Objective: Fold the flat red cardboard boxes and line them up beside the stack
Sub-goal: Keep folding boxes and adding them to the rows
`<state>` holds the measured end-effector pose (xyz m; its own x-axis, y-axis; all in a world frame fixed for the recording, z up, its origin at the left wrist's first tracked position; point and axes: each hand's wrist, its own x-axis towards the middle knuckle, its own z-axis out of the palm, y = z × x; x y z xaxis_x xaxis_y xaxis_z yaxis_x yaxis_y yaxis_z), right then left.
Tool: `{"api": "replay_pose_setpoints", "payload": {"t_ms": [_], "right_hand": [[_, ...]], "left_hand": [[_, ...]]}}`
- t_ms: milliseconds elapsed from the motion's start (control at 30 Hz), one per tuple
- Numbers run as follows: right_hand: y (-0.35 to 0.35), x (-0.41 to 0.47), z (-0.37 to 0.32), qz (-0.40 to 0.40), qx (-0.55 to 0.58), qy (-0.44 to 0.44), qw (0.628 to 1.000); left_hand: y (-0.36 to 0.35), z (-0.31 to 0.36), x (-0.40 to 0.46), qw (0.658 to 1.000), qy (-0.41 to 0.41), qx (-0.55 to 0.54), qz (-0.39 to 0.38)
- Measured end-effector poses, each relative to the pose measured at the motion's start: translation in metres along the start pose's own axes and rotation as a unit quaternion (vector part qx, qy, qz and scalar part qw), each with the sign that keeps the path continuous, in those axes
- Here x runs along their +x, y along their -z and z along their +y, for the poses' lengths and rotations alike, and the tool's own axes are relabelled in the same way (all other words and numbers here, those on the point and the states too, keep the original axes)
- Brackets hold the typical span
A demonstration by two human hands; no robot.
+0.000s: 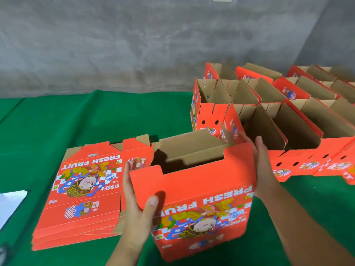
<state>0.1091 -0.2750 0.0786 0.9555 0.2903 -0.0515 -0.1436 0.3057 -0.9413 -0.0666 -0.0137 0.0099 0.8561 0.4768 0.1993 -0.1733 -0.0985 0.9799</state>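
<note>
**boxnoob:** what are the hands doing here?

**foldguy:** left hand (137,206) grips the near-left corner of the opened box (199,198) at lower centre, thumb on the red front, fingers round the side; right hand (263,166) lies flat and straight-fingered against the box's right end, pressing, not gripping.

**boxnoob:** so which step is that?

**foldguy:** looks like squaring up; the box is popped open, brown inside showing, top flaps up; I can't see whether the bottom is locked. Next move, I'd guess: carry it right and set it at the near end of the folded boxes (288,120) in the right half of the frame, edges flush with the row.

**boxnoob:** more left to fold?

**foldguy:** yep; the flat stack (80,198) sits at lower left on the green cloth (96,116), just beside the left hand.

**boxnoob:** any writing?

**foldguy:** "FRESH FRUIT" in white, upside down from this view, on both box and stack; Chinese characters under it, too small for me to read; cartoon figure on a checkered patch.
</note>
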Motion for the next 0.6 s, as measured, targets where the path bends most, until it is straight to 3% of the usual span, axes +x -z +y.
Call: {"api": "replay_pose_setpoints", "payload": {"t_ms": [67,167,367,500,600], "right_hand": [[0.001,-0.009,-0.003,-0.001,-0.038,0.042,0.998],[0.018,-0.013,0.009,0.026,-0.048,0.047,0.997],[0.057,-0.029,0.041,0.015,0.009,-0.029,0.999],[0.065,-0.034,0.037,-0.002,-0.003,-0.051,0.999],[0.062,-0.037,0.033,0.003,-0.078,-0.045,0.996]], "left_hand": [[0.002,-0.004,0.006,0.997,-0.029,0.072,0.02],[0.008,-0.011,0.016,0.969,-0.146,0.196,0.029],[0.007,-0.009,0.009,0.957,-0.129,0.243,-0.094],[0.008,0.004,0.006,0.954,-0.131,0.251,-0.1],[0.014,0.007,0.007,0.929,-0.156,0.324,-0.088]]}}
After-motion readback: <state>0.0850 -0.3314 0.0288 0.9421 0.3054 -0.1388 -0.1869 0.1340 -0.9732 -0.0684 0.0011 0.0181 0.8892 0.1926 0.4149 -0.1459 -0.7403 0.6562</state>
